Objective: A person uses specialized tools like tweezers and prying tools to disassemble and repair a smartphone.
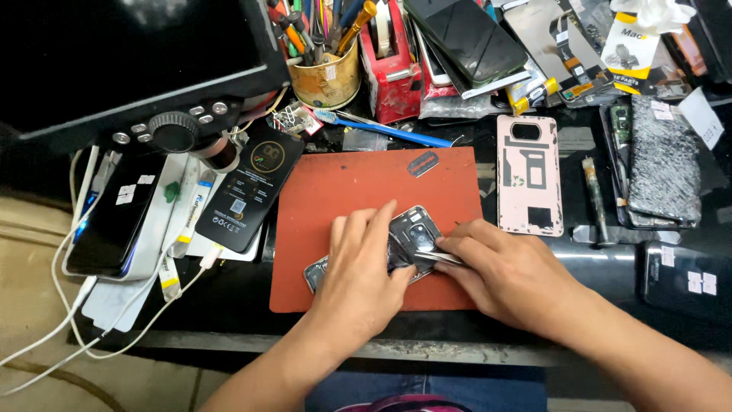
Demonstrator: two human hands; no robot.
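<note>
This is a phone repair workshop. A dark bench [229,305] is crowded with handsets in pieces: a pink back cover [529,174] stripped of its phone, a shattered screen [665,160], and stacked phones [465,38] at the back. A red work mat [335,191] lies in the middle with a razor blade [423,162] on it. A tin [328,76] stuffed with screwdrivers and other tools stands behind, beside a red tape holder [390,69]. Packets of spare parts [633,46] pile up at the far right. Charging cables [69,305] trail off the left edge.
</note>
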